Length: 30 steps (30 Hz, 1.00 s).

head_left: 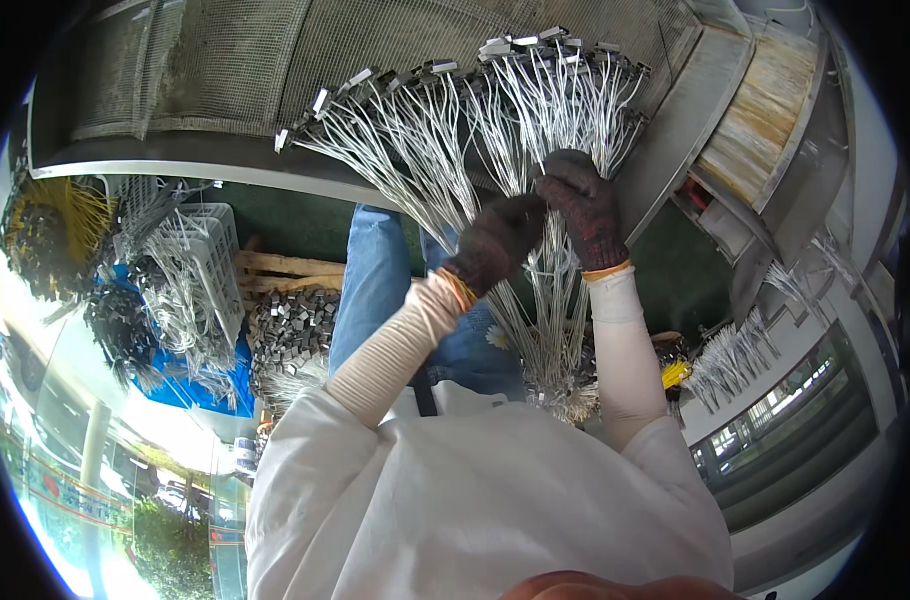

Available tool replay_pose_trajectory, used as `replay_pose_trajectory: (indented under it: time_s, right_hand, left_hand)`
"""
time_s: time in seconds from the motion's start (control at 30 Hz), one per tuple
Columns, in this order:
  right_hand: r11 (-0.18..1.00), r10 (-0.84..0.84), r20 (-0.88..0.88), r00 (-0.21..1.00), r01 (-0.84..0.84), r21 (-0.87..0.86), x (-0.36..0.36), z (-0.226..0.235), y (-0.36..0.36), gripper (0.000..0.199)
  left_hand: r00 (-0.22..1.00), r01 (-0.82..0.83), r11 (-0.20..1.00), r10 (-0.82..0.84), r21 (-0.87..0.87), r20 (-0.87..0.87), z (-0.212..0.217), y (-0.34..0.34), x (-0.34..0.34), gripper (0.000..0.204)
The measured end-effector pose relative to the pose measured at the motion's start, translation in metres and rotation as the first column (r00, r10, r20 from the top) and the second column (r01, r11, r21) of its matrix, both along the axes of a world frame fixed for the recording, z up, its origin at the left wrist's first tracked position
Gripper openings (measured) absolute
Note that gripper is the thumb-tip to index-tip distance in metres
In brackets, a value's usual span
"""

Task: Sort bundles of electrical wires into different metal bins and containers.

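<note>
My left hand (497, 242) and my right hand (583, 205), both in dark knit gloves, meet above bundles of white wires. The fingers of both are curled closed against each other. What they pinch is hidden by the gloves. Right beneath them passes a bundle of white wires (560, 110), its far ends fanned out and tipped with small metal pieces. Another fan of white wires (415, 150) spreads to the left of my hands. The wires' near ends (550, 345) hang down over my lap.
A wire-mesh belt (215, 70) with a pale metal edge (205, 172) lies ahead. At left stand a white crate (215, 270), a blue bin (190, 385) and yellow wires (85, 215). Loose metal pieces (295, 325) are heaped beside my leg. More white wires (730, 360) lie at right.
</note>
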State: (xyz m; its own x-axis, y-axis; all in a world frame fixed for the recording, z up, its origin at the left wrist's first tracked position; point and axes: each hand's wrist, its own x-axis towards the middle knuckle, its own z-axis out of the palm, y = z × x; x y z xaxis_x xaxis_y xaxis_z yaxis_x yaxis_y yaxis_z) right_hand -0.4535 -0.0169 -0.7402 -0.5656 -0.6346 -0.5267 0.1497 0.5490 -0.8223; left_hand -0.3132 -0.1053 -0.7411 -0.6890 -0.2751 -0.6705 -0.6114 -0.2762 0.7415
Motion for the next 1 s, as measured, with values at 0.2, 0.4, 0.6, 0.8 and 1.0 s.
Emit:
replay_pose_trajectory:
  time_s: [0.2, 0.4, 0.6, 0.8, 1.0]
  right_hand:
    - [0.967, -0.167, 0.201, 0.965, 0.120, 0.226, -0.014, 0.012, -0.009, 0.032]
    - [0.936, 0.145, 0.040, 0.989, -0.150, 0.318, -0.022, 0.029, -0.019, 0.033]
    - [0.924, 0.080, 0.187, 0.979, -0.143, 0.354, -0.025, 0.025, -0.009, 0.029]
    - [0.944, -0.060, 0.301, 0.952, -0.043, 0.326, -0.023, 0.027, -0.015, 0.027]
    - [0.908, 0.198, 0.256, 0.946, -0.275, 0.316, -0.029, 0.035, -0.021, 0.026]
  left_hand:
    - [0.934, -0.338, 0.604, 0.313, 0.722, 0.175, 0.008, 0.021, -0.017, 0.028]
    - [0.880, -0.451, 0.575, 0.416, 0.682, 0.231, -0.003, 0.038, -0.018, 0.026]
    - [0.875, -0.447, 0.585, 0.444, 0.677, 0.195, -0.005, 0.041, -0.019, 0.025]
    - [0.889, -0.421, 0.584, 0.419, 0.694, 0.187, -0.002, 0.039, -0.015, 0.025]
    - [0.884, -0.438, 0.584, 0.420, 0.684, 0.207, -0.003, 0.039, -0.015, 0.028]
